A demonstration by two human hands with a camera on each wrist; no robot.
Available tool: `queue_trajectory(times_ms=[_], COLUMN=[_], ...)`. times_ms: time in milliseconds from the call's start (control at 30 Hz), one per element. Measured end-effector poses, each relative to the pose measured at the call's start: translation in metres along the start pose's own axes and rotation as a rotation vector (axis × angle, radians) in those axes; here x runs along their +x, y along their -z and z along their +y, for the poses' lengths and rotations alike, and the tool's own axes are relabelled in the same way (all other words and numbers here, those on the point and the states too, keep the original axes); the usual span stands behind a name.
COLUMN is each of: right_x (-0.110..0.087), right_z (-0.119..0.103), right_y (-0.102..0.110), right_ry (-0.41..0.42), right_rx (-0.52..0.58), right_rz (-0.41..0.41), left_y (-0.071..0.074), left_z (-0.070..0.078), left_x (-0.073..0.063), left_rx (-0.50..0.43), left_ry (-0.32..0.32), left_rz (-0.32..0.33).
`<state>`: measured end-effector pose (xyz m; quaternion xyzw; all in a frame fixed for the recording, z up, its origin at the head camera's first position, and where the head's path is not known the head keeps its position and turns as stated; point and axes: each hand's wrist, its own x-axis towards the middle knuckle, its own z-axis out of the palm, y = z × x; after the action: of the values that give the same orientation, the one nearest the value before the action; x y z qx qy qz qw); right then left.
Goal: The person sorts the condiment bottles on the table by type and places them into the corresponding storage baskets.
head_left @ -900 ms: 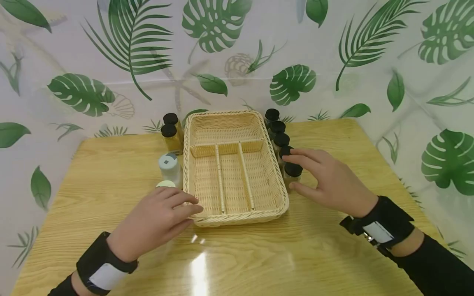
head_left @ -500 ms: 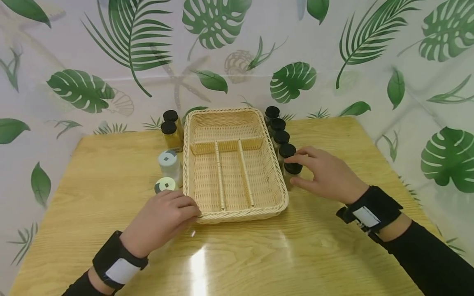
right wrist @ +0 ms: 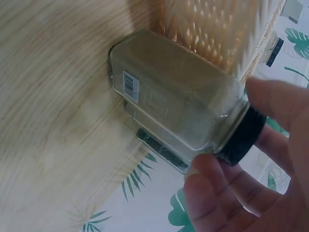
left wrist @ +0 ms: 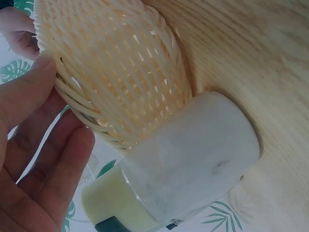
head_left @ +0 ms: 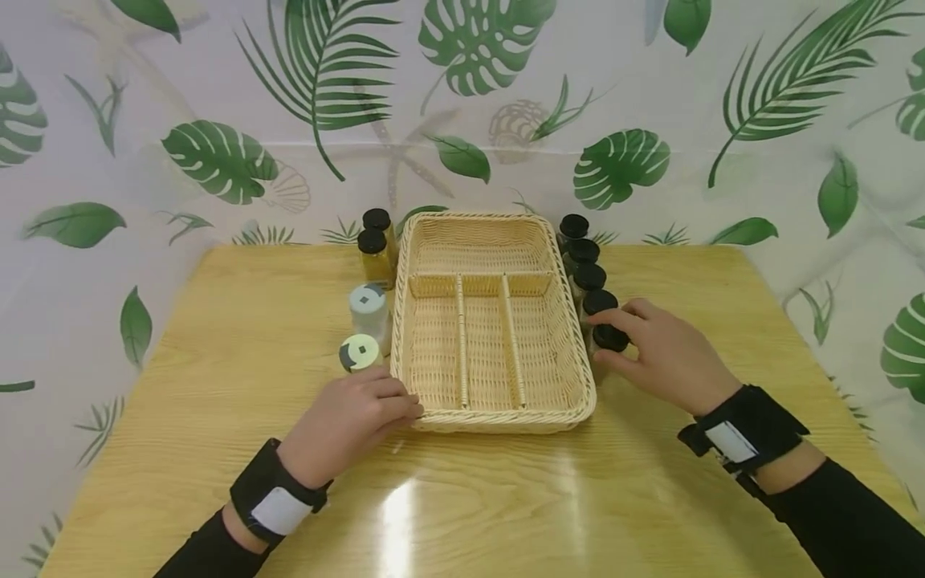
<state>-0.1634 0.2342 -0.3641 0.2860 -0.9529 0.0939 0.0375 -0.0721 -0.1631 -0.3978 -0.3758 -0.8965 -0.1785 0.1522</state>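
Pinching with the right grip point(head_left: 665, 365) at the black cap point(right wrist: 244, 135) of a square-sided clear glass jar point(right wrist: 169, 92), with thumb and fingertips on opposite sides, spread no wider than the neck and cap between them. Standing upright on the light wood-grain worktop point(head_left: 217, 361), just beside a pale woven rectangular basket point(head_left: 491, 417), on the side facing the worktop's right edge. Lined up beyond, toward the worktop's back edge: four more black-capped glass jars point(head_left: 588, 277). Holding the basket's rim with the left grip point(head_left: 354, 417), at the near corner toward the worktop's left edge, with thumb on the weave and fingers bent. Near those fingers, a whitish jar with a pale yellow lid point(left wrist: 193, 154); farther back on that side, a whitish jar with a pale blue-white lid point(head_left: 368, 309), then two black-capped jars of yellow contents point(head_left: 376, 266).
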Motion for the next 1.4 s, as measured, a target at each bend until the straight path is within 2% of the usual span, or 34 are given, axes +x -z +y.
queue_trajectory(times_ms=[167, 400, 533, 700, 900, 1067, 1400], right_x=[-0.011, -0.001, -0.001, -0.003, 0.003, 0.01, 0.022], right_z=[0.008, 0.001, -0.007, -0.017, -0.032, -0.047, -0.065], right_y=[-0.002, -0.003, 0.011, 0.039, 0.064, 0.065, 0.046], right_ry=[-0.022, 0.01, 0.022, 0.033, 0.096, 0.124, 0.193], right_rx=[-0.006, 0.029, 0.039, 0.032, 0.05, 0.103, 0.116], right_rz=[0.038, 0.068, 0.113, 0.225, 0.331, 0.306, 0.204], left_y=[-0.006, -0.002, 0.002, 0.002, 0.002, 0.002, 0.0], left_z=[0.002, 0.002, 0.004, 0.004, 0.003, 0.002, 0.0], left_x=[0.007, -0.002, -0.005, -0.004, -0.002, -0.001, 0.003], left_rx=[-0.011, 0.017, 0.02, 0.015, 0.016, 0.019, 0.014], left_ry=[-0.026, 0.0, 0.02, 0.015, 0.007, 0.012, 0.005], left_rz=[-0.008, -0.014, -0.021, -0.028, -0.021, -0.031, -0.025])
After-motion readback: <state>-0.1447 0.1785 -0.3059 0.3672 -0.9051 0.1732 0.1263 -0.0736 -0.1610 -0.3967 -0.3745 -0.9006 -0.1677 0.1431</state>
